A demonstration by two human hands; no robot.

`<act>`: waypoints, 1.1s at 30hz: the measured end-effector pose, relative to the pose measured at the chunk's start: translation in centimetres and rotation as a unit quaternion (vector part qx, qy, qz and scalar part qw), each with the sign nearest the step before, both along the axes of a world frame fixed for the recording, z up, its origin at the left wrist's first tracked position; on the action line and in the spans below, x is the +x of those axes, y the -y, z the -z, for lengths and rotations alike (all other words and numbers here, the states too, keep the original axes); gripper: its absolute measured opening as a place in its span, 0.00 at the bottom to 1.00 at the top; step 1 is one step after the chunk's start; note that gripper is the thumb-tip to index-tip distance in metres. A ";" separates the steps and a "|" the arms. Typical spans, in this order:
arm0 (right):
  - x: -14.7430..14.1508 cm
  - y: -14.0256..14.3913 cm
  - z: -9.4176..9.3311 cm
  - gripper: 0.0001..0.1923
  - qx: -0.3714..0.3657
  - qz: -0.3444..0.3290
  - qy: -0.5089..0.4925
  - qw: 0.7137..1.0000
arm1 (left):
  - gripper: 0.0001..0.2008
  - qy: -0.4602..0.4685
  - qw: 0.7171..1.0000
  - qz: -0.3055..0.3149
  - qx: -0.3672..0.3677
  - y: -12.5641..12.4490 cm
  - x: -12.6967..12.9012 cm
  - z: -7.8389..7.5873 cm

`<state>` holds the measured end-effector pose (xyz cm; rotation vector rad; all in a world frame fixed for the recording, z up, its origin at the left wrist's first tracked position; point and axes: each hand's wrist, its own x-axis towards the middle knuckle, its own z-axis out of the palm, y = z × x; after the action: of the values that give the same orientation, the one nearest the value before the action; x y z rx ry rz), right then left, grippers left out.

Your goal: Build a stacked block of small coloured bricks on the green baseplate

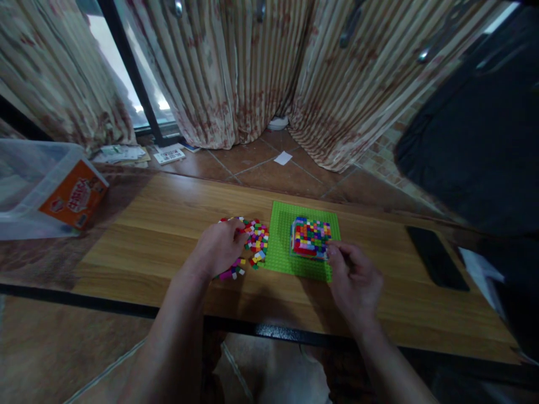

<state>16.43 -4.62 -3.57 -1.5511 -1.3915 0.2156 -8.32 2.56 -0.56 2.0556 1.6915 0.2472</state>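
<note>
Left hand (219, 247) palm-down on loose bricks (255, 241), grip unclear; right hand (353, 280) fingertips pinching brick block (310, 238).

A baseplate (284, 247) lies on the table (168, 224), a block of bricks (310, 237) standing on its right half; loose bricks (255, 241) lie just left of the baseplate, the left hand (219, 247) resting on them; the right hand (353, 278) touches the block's near right corner; a phone (435, 257) lies well to the right; a bin (37, 188) sits at the far left; curtains (236, 67) hang behind.
</note>
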 end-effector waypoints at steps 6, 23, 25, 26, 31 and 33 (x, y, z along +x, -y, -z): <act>-5.1 1.1 1.5 0.10 -0.046 -0.239 0.119 0.963 | 0.12 0.014 1.000 -0.011 0.011 0.0 0.1 0.3; -7.9 0.7 2.3 0.07 -0.086 -0.188 0.094 0.974 | 0.12 0.013 1.000 -0.009 0.006 0.0 0.0 -0.1; -7.3 1.2 1.6 0.06 -0.071 -0.178 0.055 0.980 | 0.11 0.020 1.000 -0.005 0.005 0.0 0.0 -0.3; -6.8 1.4 1.2 0.05 -0.059 -0.167 0.043 0.983 | 0.11 0.022 1.000 -0.004 0.003 0.0 0.0 -0.4; -2.2 1.9 -0.2 0.07 -0.029 -0.027 0.006 0.999 | 0.11 0.023 0.999 -0.017 -0.017 -0.1 0.0 -0.6; -0.1 1.7 -0.4 0.11 -0.051 0.059 -0.004 0.997 | 0.11 0.025 0.999 -0.017 -0.018 -0.1 0.1 -0.6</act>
<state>16.38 -6.36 -3.16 -1.7084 -1.2945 0.2229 -8.25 2.63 -0.01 1.9802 1.6889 0.2742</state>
